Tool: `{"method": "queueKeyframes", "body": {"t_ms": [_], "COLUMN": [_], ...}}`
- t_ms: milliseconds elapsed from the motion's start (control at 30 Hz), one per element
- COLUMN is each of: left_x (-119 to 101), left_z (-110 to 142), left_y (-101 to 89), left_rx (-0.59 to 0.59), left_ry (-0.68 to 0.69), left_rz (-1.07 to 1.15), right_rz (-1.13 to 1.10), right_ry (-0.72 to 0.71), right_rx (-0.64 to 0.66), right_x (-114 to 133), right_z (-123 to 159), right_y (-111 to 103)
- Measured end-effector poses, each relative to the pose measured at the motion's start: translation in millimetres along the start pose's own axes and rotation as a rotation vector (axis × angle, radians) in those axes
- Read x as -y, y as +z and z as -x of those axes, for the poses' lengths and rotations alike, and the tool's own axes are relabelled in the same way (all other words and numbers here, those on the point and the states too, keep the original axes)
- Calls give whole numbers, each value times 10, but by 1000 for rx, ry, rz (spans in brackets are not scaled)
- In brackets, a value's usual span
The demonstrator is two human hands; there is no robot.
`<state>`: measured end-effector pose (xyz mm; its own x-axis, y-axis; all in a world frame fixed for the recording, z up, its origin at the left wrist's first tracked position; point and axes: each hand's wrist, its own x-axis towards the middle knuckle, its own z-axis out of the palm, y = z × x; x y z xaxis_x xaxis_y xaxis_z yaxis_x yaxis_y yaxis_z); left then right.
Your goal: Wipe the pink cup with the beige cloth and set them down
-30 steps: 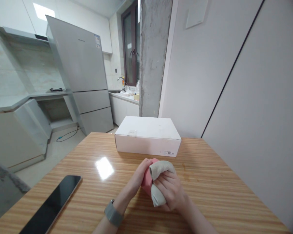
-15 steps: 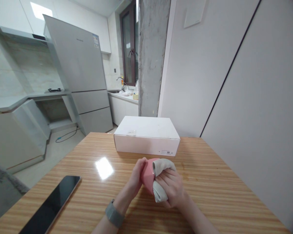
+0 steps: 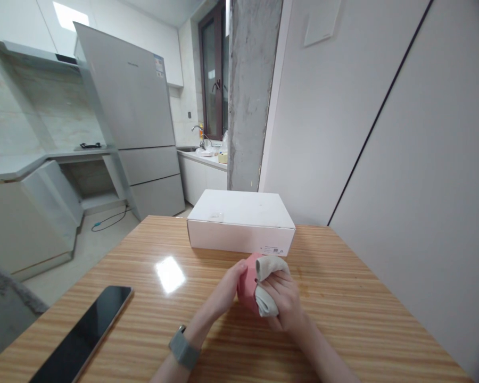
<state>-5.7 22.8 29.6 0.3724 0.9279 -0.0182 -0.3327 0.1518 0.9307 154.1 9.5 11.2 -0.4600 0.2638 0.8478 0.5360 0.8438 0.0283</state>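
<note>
Shifted rightward since the earlier frame: pink object (image 3: 247,282), cupped in the left hand (image 3: 224,288), with the right hand (image 3: 284,301) pressing a grey cloth (image 3: 270,285) onto it; white box (image 3: 239,223) stands untouched.

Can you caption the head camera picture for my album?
A left hand steadies a pink rounded object while a right hand presses a grey cloth on it.

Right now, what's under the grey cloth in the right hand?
A pink object, also touched by the left hand. Its part beneath the grey cloth and right hand is covered.
</note>
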Motion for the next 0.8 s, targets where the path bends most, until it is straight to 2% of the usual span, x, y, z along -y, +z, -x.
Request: {"method": "queueKeyframes", "body": {"t_ms": [100, 167, 233, 367, 567, 700, 800], "left_x": [136, 185, 177, 87, 121, 77, 23], "left_z": [-31, -52, -63, -73, -137, -77, 0], "left_y": [-12, -14, -18, -55, -117, -76, -15], "left_rx": [40, 13, -38, -102, -16, -15, 27], "left_ry": [0, -10, -15, 27, 40, 129, 172], "left_rz": [70, 94, 85, -79, -162, -186, -173], "right_rz": [10, 21, 26, 6, -45, -37, -46], "right_ry": [45, 30, -20, -98, -53, -15, 65], "right_rx": [-34, -40, -17, 58, 50, 5, -37], "right_x": [-29, -11, 37, 139, 117, 67, 27], "right_z": [13, 5, -13, -45, -20, -30, -44], "right_y": [-38, -46, -30, 38, 60, 18, -36]}}
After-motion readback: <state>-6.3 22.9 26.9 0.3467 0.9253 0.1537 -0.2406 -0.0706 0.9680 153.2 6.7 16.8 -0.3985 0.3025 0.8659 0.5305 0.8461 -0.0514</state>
